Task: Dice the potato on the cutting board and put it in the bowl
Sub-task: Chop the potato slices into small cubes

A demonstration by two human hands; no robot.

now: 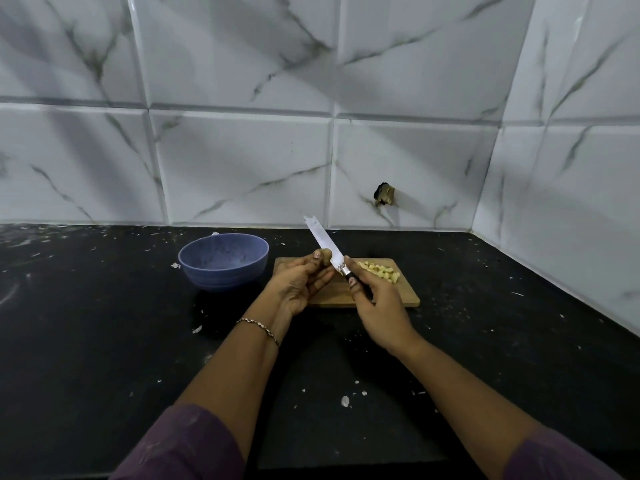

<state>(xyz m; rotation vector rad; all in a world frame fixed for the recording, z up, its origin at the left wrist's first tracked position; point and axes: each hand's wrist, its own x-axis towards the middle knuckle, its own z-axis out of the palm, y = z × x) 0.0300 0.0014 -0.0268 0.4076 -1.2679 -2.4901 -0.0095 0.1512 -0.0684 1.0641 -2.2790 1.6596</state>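
Observation:
My left hand (300,282) holds a piece of potato (326,255) with its skin on, raised above the left end of the wooden cutting board (398,295). My right hand (375,304) grips the black handle of a knife (329,249). Its blade points up and to the left, and its base lies against the potato piece. A pile of pale yellow potato cubes (380,270) lies on the far right part of the board. The blue bowl (223,261) stands just left of the board; nothing shows inside it.
The board and bowl sit on a black countertop (104,323) speckled with white flecks. Marble-patterned tiled walls close off the back and the right side. A dark chipped hole (383,195) marks the back wall above the board.

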